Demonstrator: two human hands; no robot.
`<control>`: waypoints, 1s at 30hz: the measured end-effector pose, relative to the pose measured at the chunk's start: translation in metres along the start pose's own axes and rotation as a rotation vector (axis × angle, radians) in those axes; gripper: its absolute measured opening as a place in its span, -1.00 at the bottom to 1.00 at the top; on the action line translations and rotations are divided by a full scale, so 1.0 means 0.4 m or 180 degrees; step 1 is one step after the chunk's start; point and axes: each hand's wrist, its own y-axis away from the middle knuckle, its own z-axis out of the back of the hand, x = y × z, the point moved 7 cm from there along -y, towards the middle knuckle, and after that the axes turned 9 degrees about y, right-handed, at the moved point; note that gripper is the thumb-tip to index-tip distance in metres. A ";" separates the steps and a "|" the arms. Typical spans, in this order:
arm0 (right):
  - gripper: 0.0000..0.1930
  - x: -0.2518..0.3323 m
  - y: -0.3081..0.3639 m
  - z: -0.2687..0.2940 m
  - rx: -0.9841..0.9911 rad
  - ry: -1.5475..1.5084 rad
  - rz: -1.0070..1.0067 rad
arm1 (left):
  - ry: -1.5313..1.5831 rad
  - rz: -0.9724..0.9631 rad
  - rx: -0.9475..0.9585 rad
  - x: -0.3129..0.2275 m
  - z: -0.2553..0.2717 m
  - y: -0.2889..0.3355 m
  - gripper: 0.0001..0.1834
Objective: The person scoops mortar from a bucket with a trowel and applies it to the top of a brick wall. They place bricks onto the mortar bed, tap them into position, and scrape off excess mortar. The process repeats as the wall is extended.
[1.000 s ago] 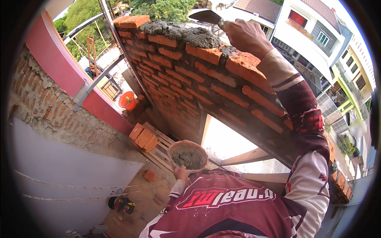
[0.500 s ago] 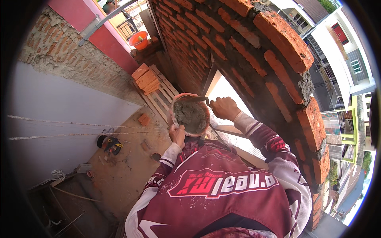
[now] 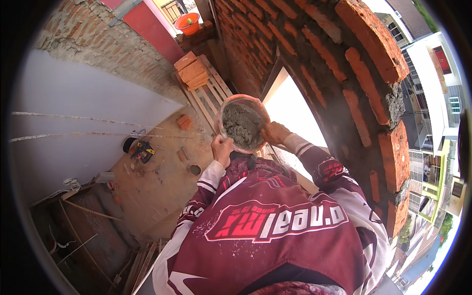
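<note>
A round orange-rimmed bucket (image 3: 266, 109) stands in front of my body, tilted a little. Wet grey mortar (image 3: 242, 123) lies inside it. My left hand (image 3: 222, 149) is closed on the near left part of the rim, thumb on top. At the right rim, my right hand (image 3: 275, 133) is closed, its fingers reaching over the mortar. The trowel seen in that hand half a second ago is hidden now, its blade apparently down in the mortar.
A brick wall (image 3: 355, 115) with a window opening (image 3: 295, 105) rises on my right. Stacked bricks (image 3: 191, 70) lie on a wooden pallet (image 3: 215, 77) ahead. Farther off stands an orange basin (image 3: 187, 23). Cords (image 3: 98, 116) stretch across the left; a dark tool (image 3: 141, 149) lies on the floor.
My right hand has come down from above the bucket to its right rim, and the trowel blade has gone out of sight. My left hand keeps its hold; the view has shifted.
</note>
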 end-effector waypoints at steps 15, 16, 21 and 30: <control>-0.74 0.034 0.119 0.013 -0.1164 0.0988 0.0174 | -0.0471 0.0132 0.0074 -0.002 0.033 -0.029 -0.93; -0.72 0.004 0.112 0.023 -0.1240 0.0857 -0.0163 | -0.0269 0.0101 0.0174 -0.006 0.021 -0.030 -0.91; -0.69 -0.034 0.016 -0.060 -0.0149 0.0149 0.0008 | 0.0064 0.0205 0.0088 0.001 -0.010 -0.020 -0.81; -0.68 0.017 0.065 -0.109 0.0052 -0.2147 0.0131 | -0.0230 0.0154 0.0261 -0.001 0.008 -0.038 -0.81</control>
